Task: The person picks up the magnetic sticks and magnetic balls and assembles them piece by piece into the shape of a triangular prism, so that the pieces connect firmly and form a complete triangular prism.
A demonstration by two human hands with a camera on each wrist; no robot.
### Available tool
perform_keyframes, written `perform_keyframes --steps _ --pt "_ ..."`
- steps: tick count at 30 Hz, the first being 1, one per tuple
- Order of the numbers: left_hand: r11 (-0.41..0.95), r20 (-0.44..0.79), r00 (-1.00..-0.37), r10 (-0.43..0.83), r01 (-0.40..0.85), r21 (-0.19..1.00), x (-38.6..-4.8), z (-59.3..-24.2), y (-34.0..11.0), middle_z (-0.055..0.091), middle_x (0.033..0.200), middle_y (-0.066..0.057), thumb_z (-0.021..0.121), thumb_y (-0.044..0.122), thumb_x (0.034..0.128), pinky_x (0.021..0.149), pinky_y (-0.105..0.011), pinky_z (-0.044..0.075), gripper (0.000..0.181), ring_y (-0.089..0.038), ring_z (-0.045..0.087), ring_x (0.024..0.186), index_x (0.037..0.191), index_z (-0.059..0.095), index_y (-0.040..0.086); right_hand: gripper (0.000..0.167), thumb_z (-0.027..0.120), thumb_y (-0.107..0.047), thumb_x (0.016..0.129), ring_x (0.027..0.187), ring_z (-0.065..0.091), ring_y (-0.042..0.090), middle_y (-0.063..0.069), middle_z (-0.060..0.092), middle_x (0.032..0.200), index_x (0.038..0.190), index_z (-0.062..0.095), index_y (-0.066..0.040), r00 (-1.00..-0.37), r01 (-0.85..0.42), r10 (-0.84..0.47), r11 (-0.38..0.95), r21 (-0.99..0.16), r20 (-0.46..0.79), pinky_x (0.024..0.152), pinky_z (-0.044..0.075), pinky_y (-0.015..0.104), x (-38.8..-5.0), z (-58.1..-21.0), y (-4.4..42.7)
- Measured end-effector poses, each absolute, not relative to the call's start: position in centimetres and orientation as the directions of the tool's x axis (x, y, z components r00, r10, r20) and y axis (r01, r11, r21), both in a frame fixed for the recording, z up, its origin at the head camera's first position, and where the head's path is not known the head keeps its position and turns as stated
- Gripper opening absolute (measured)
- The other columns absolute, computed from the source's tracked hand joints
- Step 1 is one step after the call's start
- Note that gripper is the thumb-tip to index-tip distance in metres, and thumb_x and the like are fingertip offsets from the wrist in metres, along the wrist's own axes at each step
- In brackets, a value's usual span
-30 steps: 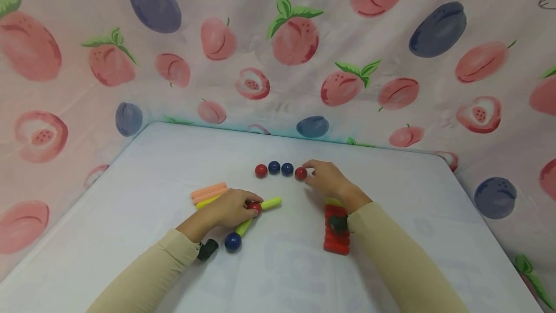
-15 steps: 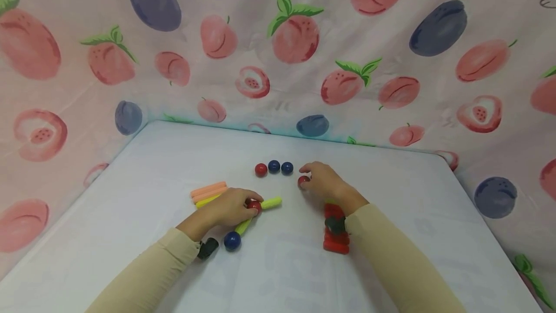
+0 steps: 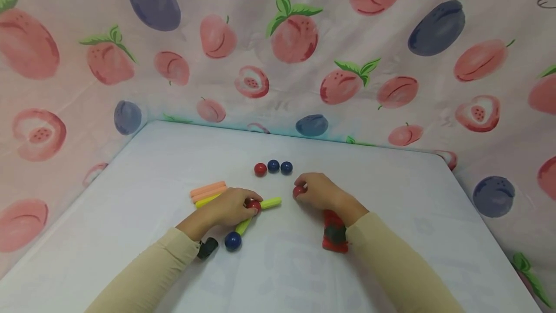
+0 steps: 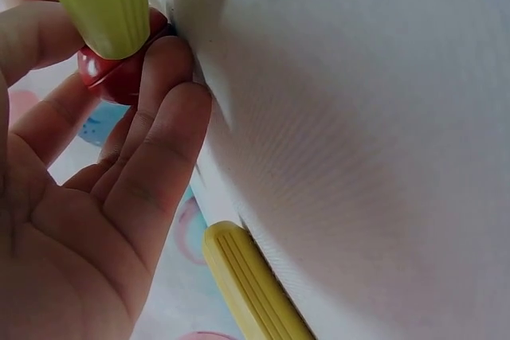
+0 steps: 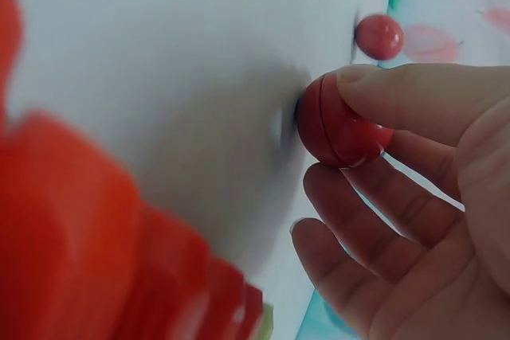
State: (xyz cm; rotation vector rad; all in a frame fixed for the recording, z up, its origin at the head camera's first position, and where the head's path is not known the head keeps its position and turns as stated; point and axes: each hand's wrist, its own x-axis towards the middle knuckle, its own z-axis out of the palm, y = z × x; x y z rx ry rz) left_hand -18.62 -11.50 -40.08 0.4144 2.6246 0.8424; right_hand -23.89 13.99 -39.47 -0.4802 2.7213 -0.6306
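My left hand (image 3: 232, 206) pinches a red ball (image 3: 254, 206) that joins two yellow-green rods, one (image 3: 271, 202) pointing right and the other (image 3: 243, 226) toward me. A blue ball (image 3: 232, 241) sits at the near end of that second rod. In the left wrist view, fingers and thumb curl round the red ball (image 4: 119, 77) beside a ridged rod (image 4: 111, 9). Between thumb and fingertips my right hand (image 3: 321, 192) holds another red ball (image 5: 339, 125), low over the white table. The gap to the right-pointing rod's tip is small.
A red ball (image 3: 260, 169) and two blue balls (image 3: 280, 166) stand in a row farther back. Orange rods (image 3: 208, 190) and a yellow rod (image 3: 207, 200) lie by my left hand. Red rods (image 3: 332, 219) lie stacked below my right wrist, partly hidden. Fruit-print cloth (image 3: 295, 86) backs the table (image 3: 173, 149).
My right hand has taken the red ball from the right end of the row and drawn it toward me, slightly left. My left hand stays put on its red ball.
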Motion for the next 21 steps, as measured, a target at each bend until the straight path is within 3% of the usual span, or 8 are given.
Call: perform_keyframes --steps 21 --pt "0.799 -0.247 -0.894 0.375 0.176 0.575 -18.8 -40.1 -11.3 0.061 0.097 -0.001 0.068 0.019 0.0944 0.066 -0.03 0.046 0.033 -0.017 0.055 0.077 0.127 0.069 0.017 0.033 0.074 -0.016 0.091 0.101 0.058 0.02 0.004 0.065 0.111 0.123 0.066 -0.009 -0.865 -0.312 -0.453 0.824 -0.473 -0.218 0.092 0.052 0.036 -22.3 -39.5 12.0"
